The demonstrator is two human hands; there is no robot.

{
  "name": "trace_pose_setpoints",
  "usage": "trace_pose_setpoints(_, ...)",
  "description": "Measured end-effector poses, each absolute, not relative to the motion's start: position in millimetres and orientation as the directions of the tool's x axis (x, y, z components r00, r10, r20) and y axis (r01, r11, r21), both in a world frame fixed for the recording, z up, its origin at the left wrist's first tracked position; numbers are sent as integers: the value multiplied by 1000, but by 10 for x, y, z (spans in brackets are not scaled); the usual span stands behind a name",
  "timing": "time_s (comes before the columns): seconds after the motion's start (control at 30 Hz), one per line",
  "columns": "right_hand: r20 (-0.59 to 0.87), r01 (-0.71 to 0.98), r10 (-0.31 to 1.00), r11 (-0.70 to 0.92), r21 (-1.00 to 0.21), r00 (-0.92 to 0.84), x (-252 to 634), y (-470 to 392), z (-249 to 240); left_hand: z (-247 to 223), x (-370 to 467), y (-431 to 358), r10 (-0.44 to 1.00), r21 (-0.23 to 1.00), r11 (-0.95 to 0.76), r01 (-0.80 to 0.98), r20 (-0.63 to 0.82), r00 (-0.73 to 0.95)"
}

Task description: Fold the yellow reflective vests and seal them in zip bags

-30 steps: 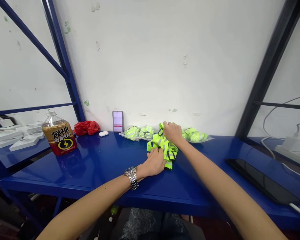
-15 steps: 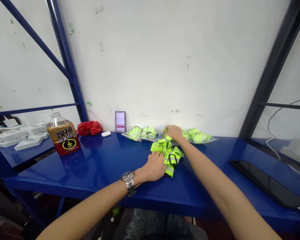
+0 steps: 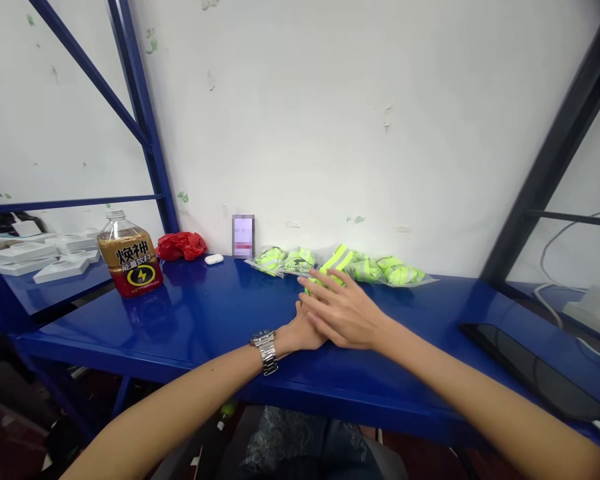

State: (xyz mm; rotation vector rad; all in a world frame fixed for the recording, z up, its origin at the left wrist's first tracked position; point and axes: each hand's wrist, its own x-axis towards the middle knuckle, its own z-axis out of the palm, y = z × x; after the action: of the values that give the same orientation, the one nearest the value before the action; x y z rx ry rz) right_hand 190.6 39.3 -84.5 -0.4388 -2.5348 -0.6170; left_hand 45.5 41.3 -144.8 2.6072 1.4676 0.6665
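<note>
- The right hand (image 3: 347,310), in the middle of the frame, is stretched out flat, fingers nearly straight and a little apart, lying across the left hand; whether its palm grips anything cannot be told
- The left hand (image 3: 307,331) is largely covered by it, so how far it is closed, and on what, cannot be told
- The yellow-green strap (image 3: 339,258), with a grey stripe, is at centre, showing just beyond the right hand's fingers, the rest hidden
- Clear bags (image 3: 401,273) of similar yellow-green material lie in a row behind it, along the wall
- A metal watch (image 3: 265,350) circles the left wrist
- At left of the frame, a bottle (image 3: 130,257) stands upright on the blue table (image 3: 200,320), near a red plastic bag (image 3: 181,246)
- A dark phone (image 3: 535,367) lies at lower right
</note>
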Motion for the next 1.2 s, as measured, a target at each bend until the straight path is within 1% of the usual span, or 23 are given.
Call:
trace_pose_setpoints(0.03, 490, 435, 247, 843, 316, -836, 1913, 392, -942, -1457, 458, 424, 827, 268, -544, 795, 328, 456)
trace_pose_setpoints(0.1, 473, 544, 407, 816, 196, -781, 1951, 493, -1105, -1464, 470, 447, 846, 242, -515, 822, 295, 444)
trace_pose_setpoints(0.13, 448, 570, 465, 811, 129, -763, 1983, 569, -1163, -1462, 477, 459, 861, 232, -490, 840, 282, 424)
trace_pose_setpoints(0.2, 381, 559, 511, 829, 18, -771, 2062, 710, -1234, -1457, 486, 478, 880, 213, -453, 866, 263, 396)
trace_pose_setpoints(0.27, 327, 543, 531, 837, -62, -782, 2140, 795, -1264, -1460, 481, 488, 894, 209, -423, 882, 256, 368)
trace_pose_setpoints(0.37, 294, 551, 559, 826, -118, -775, 2205, 832, -1289, -1477, 452, 476, 902, 196, -399, 896, 258, 346)
trace_pose_setpoints(0.5, 279, 533, 547, 836, -132, -789, 2214, 858, -1313, -1472, 411, 414, 859, 135, -473, 871, 292, 421)
trace_pose_setpoints(0.63, 253, 505, 527, 850, -150, -811, 2234, 906, -1320, -1369, 342, 324, 796, 80, -578, 812, 273, 540)
trace_pose_setpoints(0.77, 223, 487, 521, 852, -192, -824, 2262, 927, -1319, -1210, 160, 234, 700, 58, -702, 709, 234, 674)
trace_pose_setpoints(0.87, 208, 463, 501, 862, -207, -840, 2263, 929, -1314, -1140, 20, 210, 618, 12, -769, 639, 271, 738)
trace_pose_setpoints(0.93, 208, 461, 491, 869, -179, -846, 2256, 923, -1307, -1137, -31, 218, 581, -5, -795, 606, 279, 765)
trace_pose_setpoints(1.0, 228, 469, 484, 875, -119, -845, 2249, 898, -1297, -1157, -44, 233, 568, -25, -803, 595, 268, 778)
trace_pose_setpoints(1.1, 291, 482, 465, 876, -14, -836, 2246, 794, -1279, -1186, -24, 253, 554, -88, -800, 593, 270, 788)
trace_pose_setpoints(1.2, 335, 480, 436, 875, 58, -835, 2251, 618, -1274, -1188, 16, 265, 530, -158, -803, 575, 254, 809)
